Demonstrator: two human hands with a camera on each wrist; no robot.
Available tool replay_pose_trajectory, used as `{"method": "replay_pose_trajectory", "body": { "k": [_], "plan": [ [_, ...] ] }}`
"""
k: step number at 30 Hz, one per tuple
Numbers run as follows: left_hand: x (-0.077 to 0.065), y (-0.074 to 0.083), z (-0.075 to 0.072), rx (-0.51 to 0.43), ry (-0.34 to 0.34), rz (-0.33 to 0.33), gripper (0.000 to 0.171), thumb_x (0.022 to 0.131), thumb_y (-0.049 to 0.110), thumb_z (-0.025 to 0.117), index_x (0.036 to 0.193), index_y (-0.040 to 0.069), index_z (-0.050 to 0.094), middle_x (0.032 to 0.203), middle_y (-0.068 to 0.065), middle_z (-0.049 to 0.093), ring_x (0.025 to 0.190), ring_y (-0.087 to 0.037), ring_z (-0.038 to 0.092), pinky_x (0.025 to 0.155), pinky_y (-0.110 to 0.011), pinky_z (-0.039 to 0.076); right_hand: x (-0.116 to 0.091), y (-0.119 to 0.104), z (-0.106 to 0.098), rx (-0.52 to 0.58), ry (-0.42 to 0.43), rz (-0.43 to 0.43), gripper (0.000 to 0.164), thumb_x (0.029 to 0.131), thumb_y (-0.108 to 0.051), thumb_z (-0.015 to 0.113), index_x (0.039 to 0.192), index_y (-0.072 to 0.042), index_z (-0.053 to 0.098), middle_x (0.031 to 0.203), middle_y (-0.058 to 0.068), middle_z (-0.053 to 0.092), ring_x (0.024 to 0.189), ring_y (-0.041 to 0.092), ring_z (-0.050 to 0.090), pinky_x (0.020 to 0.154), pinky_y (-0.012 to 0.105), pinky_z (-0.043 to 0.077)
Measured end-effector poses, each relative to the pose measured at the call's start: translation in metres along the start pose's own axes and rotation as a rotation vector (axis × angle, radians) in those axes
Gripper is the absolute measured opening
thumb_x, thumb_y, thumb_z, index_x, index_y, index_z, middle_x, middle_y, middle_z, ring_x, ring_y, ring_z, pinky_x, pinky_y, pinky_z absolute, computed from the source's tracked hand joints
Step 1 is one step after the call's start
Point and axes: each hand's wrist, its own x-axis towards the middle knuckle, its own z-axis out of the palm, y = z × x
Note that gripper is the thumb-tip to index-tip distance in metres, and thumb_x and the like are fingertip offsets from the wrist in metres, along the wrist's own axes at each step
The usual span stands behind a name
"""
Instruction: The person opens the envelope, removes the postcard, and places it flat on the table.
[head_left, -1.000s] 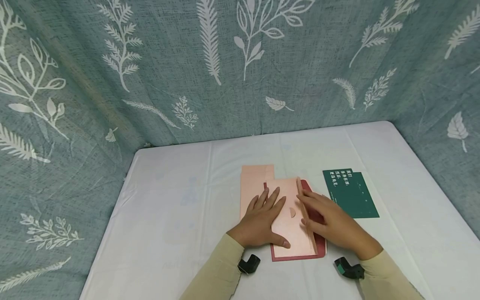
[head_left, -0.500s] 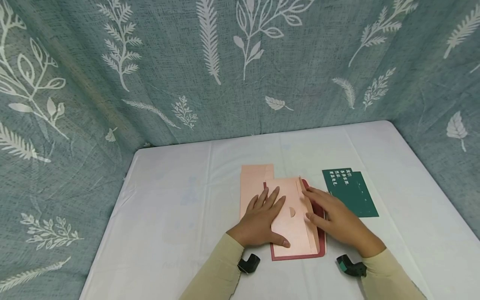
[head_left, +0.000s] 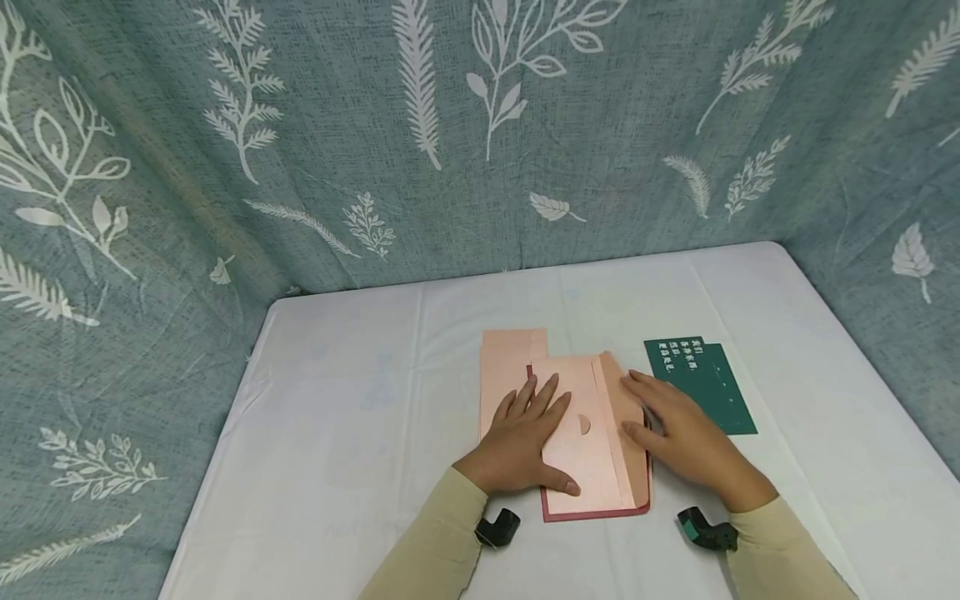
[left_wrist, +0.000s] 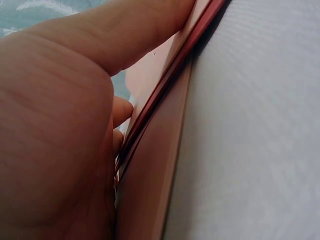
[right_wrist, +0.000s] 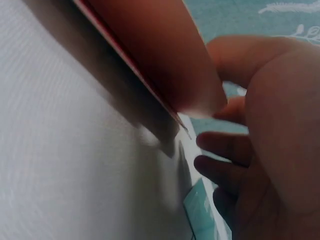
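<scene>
A pink envelope [head_left: 592,475] with a half-round mark lies over a red flat piece [head_left: 592,516] on the white table. My left hand [head_left: 513,450] presses it down near its left side, fingers spread. Its flap [head_left: 624,425] is raised along the right side and leans outward. My right hand [head_left: 686,437] touches that flap with thumb and fingertips apart, the other fingers loosely bent. In the right wrist view the flap [right_wrist: 155,50] overlaps part of the thumb. The left wrist view shows stacked edges [left_wrist: 160,90] beside the left hand.
Another pink envelope [head_left: 512,350] lies partly under the stack at the back left. Two overlapping dark green cards [head_left: 712,392], one with white writing, lie right of it. A patterned curtain [head_left: 450,208] hangs behind the white table [head_left: 337,433].
The envelope's flap has swung outward to the right, showing more of its inner face and covering the red piece's right part. My right hand has moved right with it; the left hand stays put.
</scene>
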Motion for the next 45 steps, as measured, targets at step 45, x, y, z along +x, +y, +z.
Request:
{"method": "replay_pose_trajectory", "body": {
  "k": [45],
  "plan": [
    [0.019, 0.061, 0.036, -0.030, 0.174, -0.192, 0.111, 0.096, 0.068, 0.073, 0.170, -0.001, 0.028, 0.179, -0.023, 0.000, 0.165, -0.038, -0.005, 0.127, -0.063, 0.009, 0.003, 0.005, 0.004, -0.091, -0.059, 0.034, 0.059, 0.105, -0.019, 0.073, 0.157, 0.002, 0.055, 0.170, 0.027, 0.035, 0.157, 0.051, 0.025, 0.117, 0.073, 0.030]
  ]
}}
